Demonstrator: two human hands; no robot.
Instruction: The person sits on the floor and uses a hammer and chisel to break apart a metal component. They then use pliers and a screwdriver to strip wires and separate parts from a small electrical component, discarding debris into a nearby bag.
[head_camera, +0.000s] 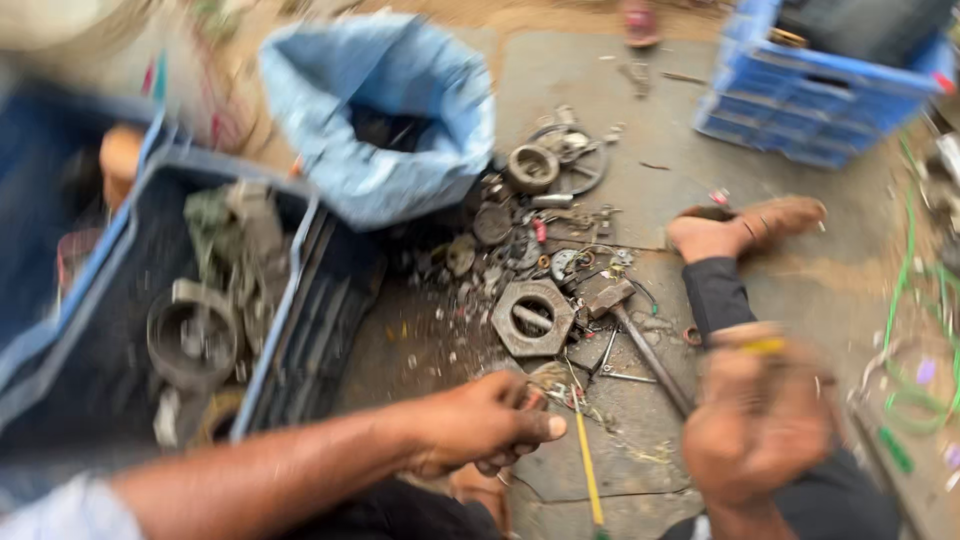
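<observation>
While blurred, fingers curled shut.

- pale blue sack, upper centre, dark inside
- blue plastic crate, upper right, ribbed sides
- dark blue bin, left, light blue rim
- grey rusty hex nut, centre
- bright green wire, right edge
- yellow rod, bottom centre
- black sleeve, brown shoe
</observation>
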